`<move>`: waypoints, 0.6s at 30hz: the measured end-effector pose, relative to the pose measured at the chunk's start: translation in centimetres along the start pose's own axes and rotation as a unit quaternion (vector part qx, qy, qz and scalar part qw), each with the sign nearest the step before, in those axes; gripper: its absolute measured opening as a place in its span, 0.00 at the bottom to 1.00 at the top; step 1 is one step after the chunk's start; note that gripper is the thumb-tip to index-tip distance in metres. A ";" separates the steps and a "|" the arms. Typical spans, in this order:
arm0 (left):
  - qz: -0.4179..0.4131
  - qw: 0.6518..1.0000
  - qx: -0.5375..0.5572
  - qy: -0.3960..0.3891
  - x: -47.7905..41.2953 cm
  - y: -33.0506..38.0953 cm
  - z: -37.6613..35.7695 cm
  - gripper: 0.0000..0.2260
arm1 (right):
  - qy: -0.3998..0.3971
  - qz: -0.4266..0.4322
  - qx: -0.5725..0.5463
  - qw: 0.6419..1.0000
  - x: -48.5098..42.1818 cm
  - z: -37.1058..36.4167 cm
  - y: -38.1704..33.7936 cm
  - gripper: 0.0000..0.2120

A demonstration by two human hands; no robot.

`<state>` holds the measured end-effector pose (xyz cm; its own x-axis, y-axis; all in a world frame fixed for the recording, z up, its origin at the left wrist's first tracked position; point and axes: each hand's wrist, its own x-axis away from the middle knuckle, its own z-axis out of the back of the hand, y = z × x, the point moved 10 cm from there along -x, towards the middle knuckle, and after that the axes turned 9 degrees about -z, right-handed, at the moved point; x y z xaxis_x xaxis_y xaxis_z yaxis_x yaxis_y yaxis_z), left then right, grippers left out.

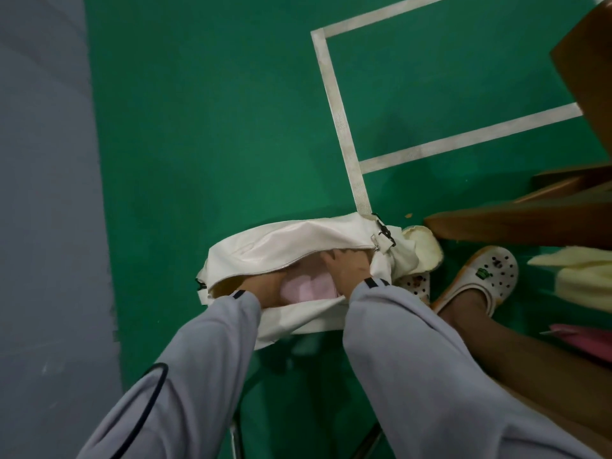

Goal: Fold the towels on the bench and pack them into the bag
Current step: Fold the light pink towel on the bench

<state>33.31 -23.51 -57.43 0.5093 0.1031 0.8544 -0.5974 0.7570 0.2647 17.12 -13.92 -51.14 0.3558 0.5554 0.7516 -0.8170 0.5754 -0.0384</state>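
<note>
The pink towel (306, 288) lies folded inside the open cream bag (281, 240), which sits on the green floor (198, 127) just in front of you. Both your hands are down in the bag's unzipped mouth. Your left hand (265, 286) touches the towel's left side, and your right hand (346, 263) reaches in over its upper right edge. The bag's flap and the towel hide your fingers, so I cannot tell whether either hand grips or only presses. Grey sleeves cover both your arms to the wrists.

A strap with a metal clasp (384, 233) hangs at the bag's right end, beside a pale yellow cloth (425, 248). Your white clogs (480, 279) with charms stand just right of the bag. The brown wooden tabletop (530, 223) runs along the right. Below it at the frame's edge show a yellow towel (576, 276) and another pink towel (589, 339). White court lines (334, 104) cross the floor beyond the bag.
</note>
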 end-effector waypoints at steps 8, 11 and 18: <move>-0.071 0.974 -0.207 -0.054 -0.7 4.9 -2.9 0.30 | 0.072 -0.006 -0.252 0.965 -1.9 4.4 0.4 0.32; -0.016 0.981 -0.193 -0.021 0.1 4.3 -2.4 0.24 | 0.042 -0.005 -0.250 0.967 -1.7 4.1 0.3 0.34; -0.026 0.994 -0.083 0.064 1.5 6.4 3.4 0.25 | 0.070 -0.004 -0.131 0.989 -0.3 3.7 0.0 0.26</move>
<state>28.17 -20.73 -52.96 0.6183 0.1348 0.7743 -0.4635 0.8581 0.2208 15.30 -16.33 -48.91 0.4357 0.6172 0.6552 -0.6747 0.7058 -0.2161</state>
